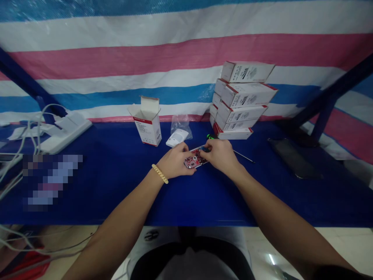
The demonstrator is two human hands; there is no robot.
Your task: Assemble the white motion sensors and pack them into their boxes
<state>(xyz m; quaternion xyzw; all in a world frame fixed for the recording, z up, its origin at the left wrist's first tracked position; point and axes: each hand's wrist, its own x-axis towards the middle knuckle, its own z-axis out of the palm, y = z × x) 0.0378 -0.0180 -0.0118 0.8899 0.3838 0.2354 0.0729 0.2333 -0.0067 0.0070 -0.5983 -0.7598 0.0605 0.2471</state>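
Left hand (pixel 178 160) half-curled, gripping red circuit board (pixel 192 161), right hand (pixel 219 154) nearly closed, pinching small blue part (pixel 205 149)

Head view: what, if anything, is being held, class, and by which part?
The left hand holds the red circuit board by its left end. The right hand is at the other end; its grip is unclear.

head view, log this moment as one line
left hand: holds board | right hand: at board's right end | cover: right of open box
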